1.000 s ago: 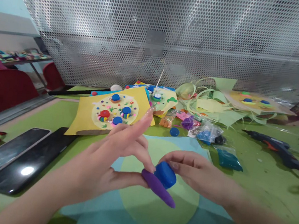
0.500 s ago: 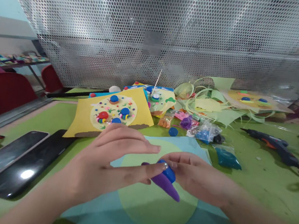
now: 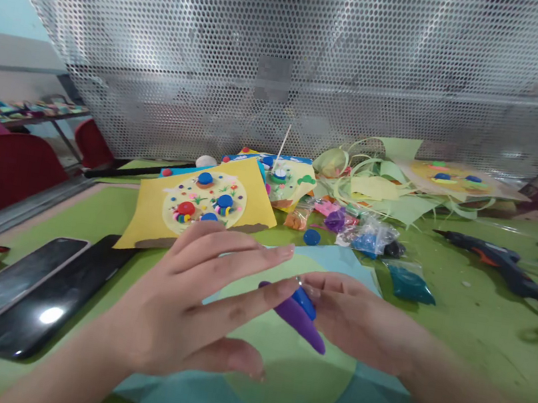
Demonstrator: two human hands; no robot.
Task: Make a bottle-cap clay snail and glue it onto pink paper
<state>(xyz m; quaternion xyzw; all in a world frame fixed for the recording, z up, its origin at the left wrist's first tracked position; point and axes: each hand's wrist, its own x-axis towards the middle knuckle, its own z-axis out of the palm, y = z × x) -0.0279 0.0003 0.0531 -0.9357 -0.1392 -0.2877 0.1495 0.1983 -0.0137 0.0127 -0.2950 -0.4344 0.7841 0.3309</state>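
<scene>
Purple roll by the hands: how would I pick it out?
On the green table lies a blue sheet. Over it, between left hand and right hand, a purple roll pokes out beneath a blue cap. It alone is long, tapered and purple.

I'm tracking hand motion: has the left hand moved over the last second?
Yes. The left hand has dropped: its fingers, raised before across the edge of the yellow card, now lie flat below it, over the purple clay.

head cam | forward and down | close over table point(image 3: 475, 330) (sole view)
</scene>
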